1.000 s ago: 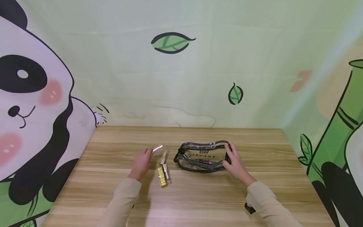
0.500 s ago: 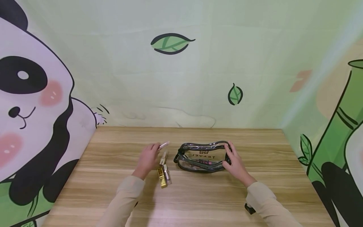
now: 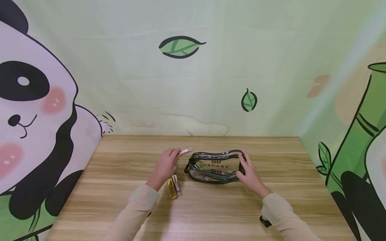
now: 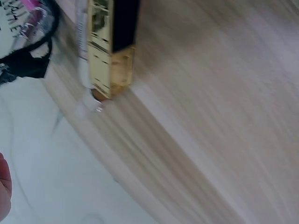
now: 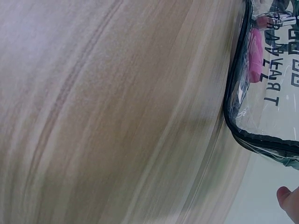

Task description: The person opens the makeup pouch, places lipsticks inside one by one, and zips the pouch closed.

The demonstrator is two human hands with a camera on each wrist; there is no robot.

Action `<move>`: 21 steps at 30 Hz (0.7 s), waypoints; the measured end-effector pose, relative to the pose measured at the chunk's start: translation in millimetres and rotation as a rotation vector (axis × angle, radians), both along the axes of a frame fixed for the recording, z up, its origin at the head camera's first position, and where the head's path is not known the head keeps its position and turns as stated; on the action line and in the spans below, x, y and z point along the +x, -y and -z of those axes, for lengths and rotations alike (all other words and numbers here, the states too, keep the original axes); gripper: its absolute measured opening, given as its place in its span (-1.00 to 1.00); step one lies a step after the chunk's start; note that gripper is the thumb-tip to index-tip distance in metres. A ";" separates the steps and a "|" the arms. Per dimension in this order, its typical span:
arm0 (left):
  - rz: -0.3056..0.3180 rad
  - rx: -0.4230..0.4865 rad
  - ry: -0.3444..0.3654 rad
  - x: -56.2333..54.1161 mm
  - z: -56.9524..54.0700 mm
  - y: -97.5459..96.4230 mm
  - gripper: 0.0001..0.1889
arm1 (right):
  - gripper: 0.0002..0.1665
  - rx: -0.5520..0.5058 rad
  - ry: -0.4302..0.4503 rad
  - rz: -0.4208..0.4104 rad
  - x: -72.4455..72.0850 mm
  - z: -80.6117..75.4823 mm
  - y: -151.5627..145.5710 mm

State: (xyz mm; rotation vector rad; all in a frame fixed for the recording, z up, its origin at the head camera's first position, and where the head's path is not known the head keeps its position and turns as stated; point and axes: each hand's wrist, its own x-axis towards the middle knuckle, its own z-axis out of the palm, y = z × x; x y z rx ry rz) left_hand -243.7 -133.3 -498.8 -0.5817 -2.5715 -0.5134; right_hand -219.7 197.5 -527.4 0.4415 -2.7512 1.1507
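Note:
My left hand [image 3: 165, 164] pinches a slim clear-and-pink lipstick tube [image 3: 185, 151], whose far end overlaps the left corner of a clear travel pouch [image 3: 215, 180] in the head view. The pouch has black trim, mirrored TRAVEL lettering, and a gaping top. My right hand [image 3: 250, 173] grips its right end, thumb at the near rim and fingers at the far one. Below my left hand lie a gold lipstick [image 3: 172, 189] and a clear-and-silver lipstick [image 3: 177, 185], side by side. Inside the pouch, the right wrist view shows a pink item [image 5: 255, 56].
The wood-grain table [image 3: 211, 211] meets a pale green cloth wall [image 3: 135, 83] printed with pandas and leaves. A small black object [image 3: 265, 221] shows beside the right sleeve.
My left hand has moved right and slightly away, carrying the lipstick tube up to the pouch. It now covers another lipstick that lay on the table. My right hand and the pouch have stayed put.

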 end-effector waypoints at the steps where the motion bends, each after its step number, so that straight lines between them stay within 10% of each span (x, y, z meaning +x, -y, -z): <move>1: 0.015 0.001 -0.009 0.4 -1.7 -2.5 -0.68 | -0.17 0.001 0.001 -0.001 0.1 0.0 0.0; 21: 0.176 -0.125 -0.005 9.3 -19.7 -48.2 -0.64 | -0.15 -0.003 -0.030 -0.001 -0.7 1.4 -0.3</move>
